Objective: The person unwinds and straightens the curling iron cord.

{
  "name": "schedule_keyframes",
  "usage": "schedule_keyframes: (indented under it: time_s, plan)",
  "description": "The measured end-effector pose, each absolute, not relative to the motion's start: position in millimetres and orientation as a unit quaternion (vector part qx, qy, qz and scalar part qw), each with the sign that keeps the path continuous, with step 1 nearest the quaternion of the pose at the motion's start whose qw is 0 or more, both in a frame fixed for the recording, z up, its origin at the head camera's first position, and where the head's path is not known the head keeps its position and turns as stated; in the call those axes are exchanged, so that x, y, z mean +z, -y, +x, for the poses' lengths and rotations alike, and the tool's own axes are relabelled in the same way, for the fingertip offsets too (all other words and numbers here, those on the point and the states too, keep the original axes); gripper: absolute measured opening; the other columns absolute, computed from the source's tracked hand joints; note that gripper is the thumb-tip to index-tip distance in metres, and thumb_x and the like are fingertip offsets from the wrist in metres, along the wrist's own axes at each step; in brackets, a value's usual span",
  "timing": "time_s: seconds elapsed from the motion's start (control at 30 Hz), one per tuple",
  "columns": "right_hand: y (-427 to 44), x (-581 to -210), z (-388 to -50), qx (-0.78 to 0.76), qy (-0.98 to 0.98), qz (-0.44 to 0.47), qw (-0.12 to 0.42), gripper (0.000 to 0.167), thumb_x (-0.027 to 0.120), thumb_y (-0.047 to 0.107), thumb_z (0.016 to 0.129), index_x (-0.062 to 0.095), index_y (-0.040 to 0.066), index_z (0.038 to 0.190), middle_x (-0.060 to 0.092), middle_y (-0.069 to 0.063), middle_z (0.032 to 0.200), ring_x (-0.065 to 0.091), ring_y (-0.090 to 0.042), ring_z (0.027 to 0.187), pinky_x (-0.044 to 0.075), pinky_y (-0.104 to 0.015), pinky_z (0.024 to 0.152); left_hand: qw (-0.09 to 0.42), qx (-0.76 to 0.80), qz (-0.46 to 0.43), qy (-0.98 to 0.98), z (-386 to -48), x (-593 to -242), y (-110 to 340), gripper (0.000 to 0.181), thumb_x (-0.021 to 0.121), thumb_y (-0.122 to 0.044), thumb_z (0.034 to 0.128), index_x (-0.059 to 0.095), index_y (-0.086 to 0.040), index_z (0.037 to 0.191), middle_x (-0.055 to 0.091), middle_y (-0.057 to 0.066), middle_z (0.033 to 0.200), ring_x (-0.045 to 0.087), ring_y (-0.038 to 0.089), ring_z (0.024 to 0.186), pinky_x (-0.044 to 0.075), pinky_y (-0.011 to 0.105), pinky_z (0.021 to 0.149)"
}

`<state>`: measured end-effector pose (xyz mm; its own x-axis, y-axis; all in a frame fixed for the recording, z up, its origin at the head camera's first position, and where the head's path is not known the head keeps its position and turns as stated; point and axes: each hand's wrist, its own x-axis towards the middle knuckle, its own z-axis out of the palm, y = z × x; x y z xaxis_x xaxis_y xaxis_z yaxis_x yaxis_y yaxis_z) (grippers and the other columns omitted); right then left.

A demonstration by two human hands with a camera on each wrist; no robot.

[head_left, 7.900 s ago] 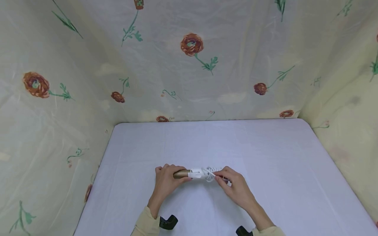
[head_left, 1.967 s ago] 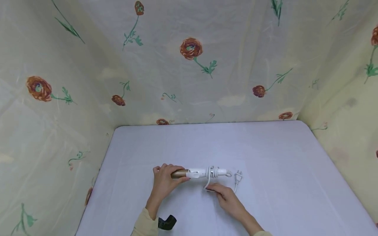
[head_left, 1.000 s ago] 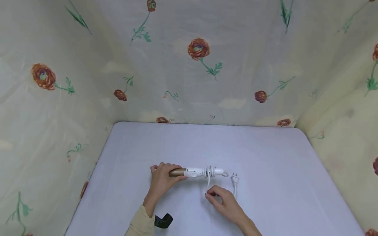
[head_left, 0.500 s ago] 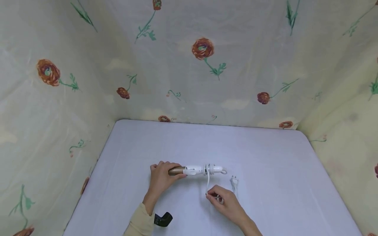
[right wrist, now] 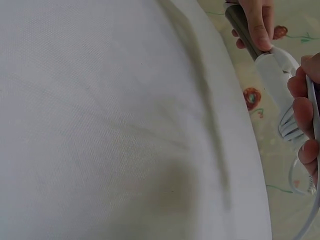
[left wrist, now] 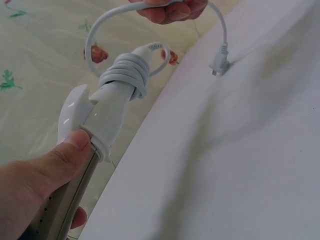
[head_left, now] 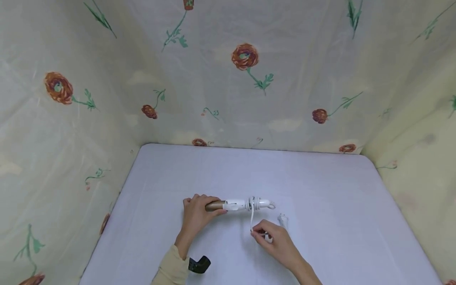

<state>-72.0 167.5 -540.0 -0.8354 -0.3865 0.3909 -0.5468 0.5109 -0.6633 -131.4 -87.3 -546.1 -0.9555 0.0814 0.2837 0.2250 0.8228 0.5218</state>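
My left hand [head_left: 195,215] grips the brown-gold barrel of a curling iron [head_left: 233,204], held level with its white handle toward the right. The left wrist view shows the thumb pressed near the joint of barrel and handle. White cord [left wrist: 127,75] is wound in several turns around the handle. One strand runs from the coil down to my right hand [head_left: 276,239], whose thumb and fingers pinch it. Beyond that hand, the two-prong plug [left wrist: 219,61] hangs on the cord's end, close to the table. The right wrist view shows only the fingertips of that hand.
A white cloth covers the table [head_left: 320,190]. Flower-printed curtains [head_left: 285,71] enclose its back and both sides. A black bent piece [head_left: 199,264] sticks out at the left sleeve cuff.
Since the earliest frame, my right hand has moved from the coil toward me, drawing out a strand. The plug has come into view and lately shifted down. The left hand keeps its grip.
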Motion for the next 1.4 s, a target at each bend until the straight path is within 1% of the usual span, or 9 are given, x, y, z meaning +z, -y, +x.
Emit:
schedule_keyframes:
  time_s: [0.2, 0.3, 0.43, 0.53, 0.7, 0.9, 1.17, 1.4]
  plan:
    - [-168, -533, -74, 0.415, 0.857, 0.28, 0.118, 0.016, 0.071, 0.009, 0.083, 0.064, 0.022, 0.089, 0.064, 0.015, 0.081, 0.055, 0.005, 0.069, 0.045, -0.021, 0.055, 0.129, -0.276, -0.081, 0.949, -131, -545, 88, 0.044, 0.076, -0.057, 0.0642, 0.074, -0.029, 0.098, 0.071, -0.007, 0.083, 0.052, 0.012, 0.073, 0.028, 0.041, 0.079]
    - [-169, -529, -74, 0.414, 0.855, 0.285, 0.131, 0.017, 0.072, 0.008, 0.082, 0.064, 0.021, 0.089, 0.064, 0.014, 0.082, 0.055, 0.005, 0.069, 0.044, -0.02, 0.055, 0.124, -0.276, -0.08, 0.95, -130, -544, 89, 0.044, 0.076, -0.057, 0.0649, 0.074, -0.029, 0.098, 0.07, -0.007, 0.083, 0.052, 0.012, 0.073, 0.028, 0.04, 0.078]
    - [-170, -523, -76, 0.406, 0.855, 0.291, 0.141, 0.017, 0.072, 0.007, 0.082, 0.064, 0.021, 0.088, 0.063, 0.014, 0.081, 0.055, 0.004, 0.07, 0.042, -0.016, 0.056, 0.118, -0.278, -0.082, 0.95, -129, -545, 90, 0.043, 0.076, -0.057, 0.0653, 0.074, -0.029, 0.099, 0.07, -0.007, 0.081, 0.052, 0.011, 0.073, 0.028, 0.039, 0.078]
    - [-174, -520, -79, 0.397, 0.859, 0.292, 0.141, 0.015, 0.072, 0.009, 0.082, 0.065, 0.02, 0.088, 0.061, 0.015, 0.081, 0.054, 0.004, 0.071, 0.04, -0.013, 0.058, 0.117, -0.278, -0.084, 0.95, -129, -544, 91, 0.043, 0.077, -0.056, 0.065, 0.074, -0.029, 0.098, 0.069, -0.008, 0.08, 0.051, 0.011, 0.073, 0.028, 0.042, 0.081]
    - [-180, -518, -86, 0.392, 0.859, 0.299, 0.14, 0.012, 0.071, 0.01, 0.083, 0.066, 0.019, 0.09, 0.061, 0.012, 0.081, 0.052, 0.002, 0.072, 0.039, -0.01, 0.061, 0.115, -0.27, -0.087, 0.952, -129, -544, 91, 0.042, 0.077, -0.056, 0.0647, 0.074, -0.03, 0.098, 0.068, -0.008, 0.079, 0.05, 0.011, 0.072, 0.027, 0.044, 0.083]
    - [-184, -513, -94, 0.383, 0.858, 0.307, 0.149, 0.012, 0.072, 0.009, 0.082, 0.067, 0.016, 0.091, 0.062, 0.01, 0.082, 0.05, 0.001, 0.072, 0.038, -0.008, 0.061, 0.108, -0.266, -0.088, 0.954, -129, -546, 91, 0.043, 0.076, -0.058, 0.0649, 0.074, -0.03, 0.098, 0.068, -0.009, 0.079, 0.049, 0.01, 0.072, 0.026, 0.044, 0.083]
    - [-190, -507, -101, 0.375, 0.854, 0.318, 0.17, 0.014, 0.073, 0.007, 0.081, 0.069, 0.014, 0.092, 0.062, 0.01, 0.082, 0.049, 0.0, 0.072, 0.037, -0.008, 0.063, 0.108, -0.263, -0.09, 0.955, -129, -546, 96, 0.043, 0.076, -0.058, 0.0654, 0.074, -0.029, 0.098, 0.068, -0.009, 0.079, 0.05, 0.011, 0.074, 0.027, 0.048, 0.086]
    - [-193, -502, -106, 0.352, 0.859, 0.317, 0.193, 0.014, 0.075, 0.007, 0.078, 0.07, 0.013, 0.09, 0.061, 0.011, 0.079, 0.047, 0.002, 0.07, 0.035, -0.008, 0.06, 0.103, -0.273, -0.096, 0.952, -130, -545, 98, 0.042, 0.076, -0.056, 0.0649, 0.074, -0.029, 0.096, 0.068, -0.01, 0.079, 0.047, 0.009, 0.072, 0.025, 0.048, 0.085]
